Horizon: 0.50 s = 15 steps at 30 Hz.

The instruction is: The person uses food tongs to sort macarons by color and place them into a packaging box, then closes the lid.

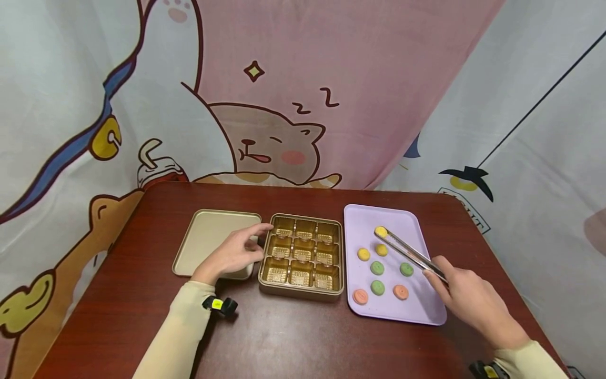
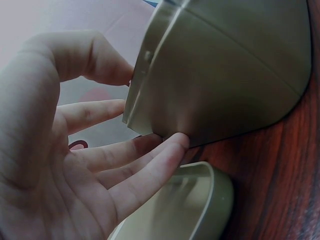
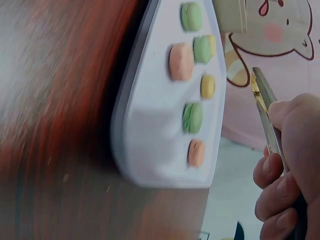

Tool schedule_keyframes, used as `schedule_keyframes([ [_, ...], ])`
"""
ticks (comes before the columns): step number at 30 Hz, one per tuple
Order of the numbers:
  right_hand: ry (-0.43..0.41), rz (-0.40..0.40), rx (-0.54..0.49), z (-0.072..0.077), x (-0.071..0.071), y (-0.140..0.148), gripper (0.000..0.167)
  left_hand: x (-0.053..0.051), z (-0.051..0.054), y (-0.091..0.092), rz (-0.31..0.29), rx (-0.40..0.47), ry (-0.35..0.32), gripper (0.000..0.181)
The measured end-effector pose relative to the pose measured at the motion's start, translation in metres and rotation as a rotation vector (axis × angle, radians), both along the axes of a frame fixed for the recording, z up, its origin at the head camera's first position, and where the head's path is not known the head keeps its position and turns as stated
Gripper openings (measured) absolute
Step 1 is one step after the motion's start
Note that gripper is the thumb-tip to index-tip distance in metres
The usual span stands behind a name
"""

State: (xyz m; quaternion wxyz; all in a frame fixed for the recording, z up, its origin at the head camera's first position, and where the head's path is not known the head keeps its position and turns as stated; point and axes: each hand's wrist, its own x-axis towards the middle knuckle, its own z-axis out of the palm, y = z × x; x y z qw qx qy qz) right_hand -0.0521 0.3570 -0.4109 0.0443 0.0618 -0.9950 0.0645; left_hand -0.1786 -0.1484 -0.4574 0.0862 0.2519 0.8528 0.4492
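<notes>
My right hand (image 1: 473, 300) grips metal tongs (image 1: 412, 253) over the lilac tray (image 1: 426, 310). A yellow macaron (image 1: 381, 231) sits between the tong tips. Several other macarons lie on the tray: yellow (image 1: 363, 254), green (image 1: 377, 287) and orange-pink (image 1: 401, 292). At the gold tin's left side is my left hand (image 1: 234, 251), its fingers spread and loosely bent. In the left wrist view, its fingertips touch the wall and rim of the tin (image 2: 225, 75). The tin holds a gold divider insert (image 1: 303, 250) with rows of bare square compartments.
A flat gold lid (image 1: 208, 237) lies left of the tin, partly behind my left hand. All of it stands on a dark red-brown wooden table (image 1: 284, 337). A cartoon-printed curtain (image 1: 360, 105) hangs along the table's back edge.
</notes>
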Motion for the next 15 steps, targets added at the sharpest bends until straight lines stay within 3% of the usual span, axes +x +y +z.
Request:
schedule_keyframes([
  [10,0.082,0.128,-0.012,0.005,-0.004,-0.038,0.031,0.0,0.001,0.001,-0.001,-0.013,0.004,0.073],
  [15,0.13,0.198,-0.019,0.005,-0.004,-0.059,0.024,0.0,0.001,0.001,0.005,-0.01,-0.002,0.073],
])
